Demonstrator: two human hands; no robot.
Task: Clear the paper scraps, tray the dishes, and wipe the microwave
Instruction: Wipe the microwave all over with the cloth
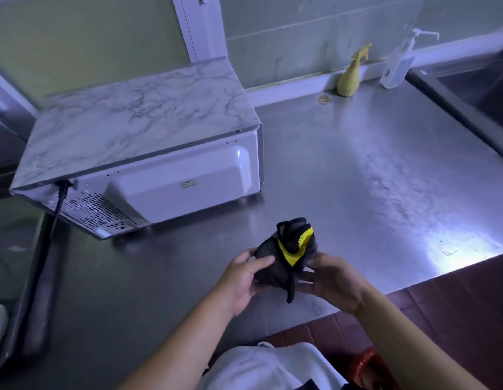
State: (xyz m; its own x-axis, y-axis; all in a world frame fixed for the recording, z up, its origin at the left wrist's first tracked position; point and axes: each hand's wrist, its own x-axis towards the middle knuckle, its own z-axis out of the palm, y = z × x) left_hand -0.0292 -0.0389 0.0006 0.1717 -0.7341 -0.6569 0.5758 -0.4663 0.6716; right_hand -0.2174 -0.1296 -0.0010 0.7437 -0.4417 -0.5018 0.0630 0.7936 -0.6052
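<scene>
Cloth [289, 257], black with a yellow patch, is bunched and held just above the table [385, 178] near its front edge. Left hand [241, 282] grips its left side, thumb on top. Right hand [331, 280] grips the right side, fingers curled under. Both grips are clamped on the cloth, and a loose tail hangs below.

Microwave [137, 142] sits at the table's left edge, just beyond the cloth. Its white back panel faces the person and its top is marble-patterned. The cord [56, 209] leaves the back's left corner and drops down.

Step in hand is probably readying the cloth for the microwave wipe. To do it well:
- Fold the cloth to a flat pad and tuck the tail in so it doesn't drag.
- Wipe the top first in long passes, then the sides.
- Go light over the vent holes and stay off the cord and plug.
- Brace the box with the free hand so it doesn't slide on the steel.
- The door side faces away, so the box likely needs turning or a reach round.

Spray bottle [350, 77], yellow, and a clear pump bottle [397, 66] stand at the far edge, well apart from the hands. A rubber band [324, 99] lies near them. Sink [475, 91] is at the far right corner.

Writing: the small sticker [187, 184] on the microwave's back is too small to read, and the pump bottle's label is blurred. No brand is legible.
</scene>
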